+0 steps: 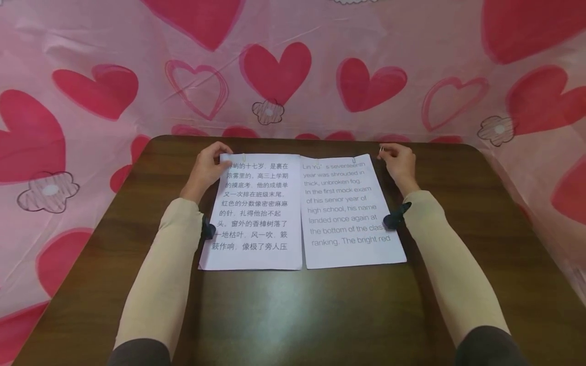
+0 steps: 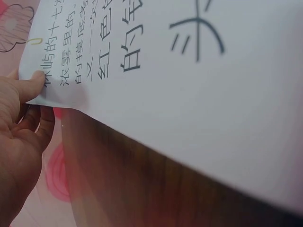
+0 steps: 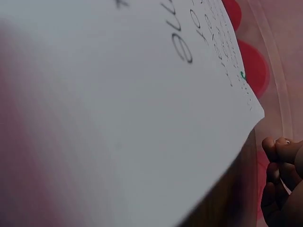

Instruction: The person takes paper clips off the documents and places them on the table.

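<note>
Left hand (image 1: 208,169) pinches the white Chinese-printed paper sheet (image 1: 254,211), guess that steadies it; right hand (image 1: 400,163) pinches a tiny whitish clip (image 1: 381,149), maybe?

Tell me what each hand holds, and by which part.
Left hand: Chinese-text sheet, by its upper left corner. Right hand: small whitish item, perhaps a paper clip; part unclear.

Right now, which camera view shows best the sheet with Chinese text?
The head view, because it shows nearly the whole sheet with Chinese text. The left wrist view shows only part, a corner pinched by the left hand; the right wrist view shows none.
</note>
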### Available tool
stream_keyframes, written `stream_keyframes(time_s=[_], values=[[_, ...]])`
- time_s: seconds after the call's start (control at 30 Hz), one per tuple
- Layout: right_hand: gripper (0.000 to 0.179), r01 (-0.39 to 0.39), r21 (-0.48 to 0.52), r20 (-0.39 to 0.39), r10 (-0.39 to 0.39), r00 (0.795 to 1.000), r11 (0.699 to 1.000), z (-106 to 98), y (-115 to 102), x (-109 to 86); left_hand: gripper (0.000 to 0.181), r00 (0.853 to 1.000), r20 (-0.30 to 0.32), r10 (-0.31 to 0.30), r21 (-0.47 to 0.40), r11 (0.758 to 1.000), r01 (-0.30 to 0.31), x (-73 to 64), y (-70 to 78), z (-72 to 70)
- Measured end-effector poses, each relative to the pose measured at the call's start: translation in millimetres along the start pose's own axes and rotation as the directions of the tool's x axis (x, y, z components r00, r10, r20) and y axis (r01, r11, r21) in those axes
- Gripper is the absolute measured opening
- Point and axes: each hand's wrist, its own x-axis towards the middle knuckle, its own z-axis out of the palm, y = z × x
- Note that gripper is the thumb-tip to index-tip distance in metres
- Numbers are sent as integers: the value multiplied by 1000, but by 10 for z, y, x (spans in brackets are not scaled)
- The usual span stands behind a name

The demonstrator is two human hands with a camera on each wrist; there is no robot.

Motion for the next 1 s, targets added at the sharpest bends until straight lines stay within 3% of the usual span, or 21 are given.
stream_keyframes(time_s=[0.2,0.57,1.0], values=[[29,25,-49,20,-24,1000,998,-36,30,-2,26,1000,3,-9,13,1000,9,-6,9,-2],[33,-8,-67,92,14,996,998,-113,51,-27,24,1000,-4,5,6,1000,-5,-3,31,8],[32,2,-116,110,11,994,993,-134,67,-44,24,1000,-10,20,-14,1000,-20,0,0,8]])
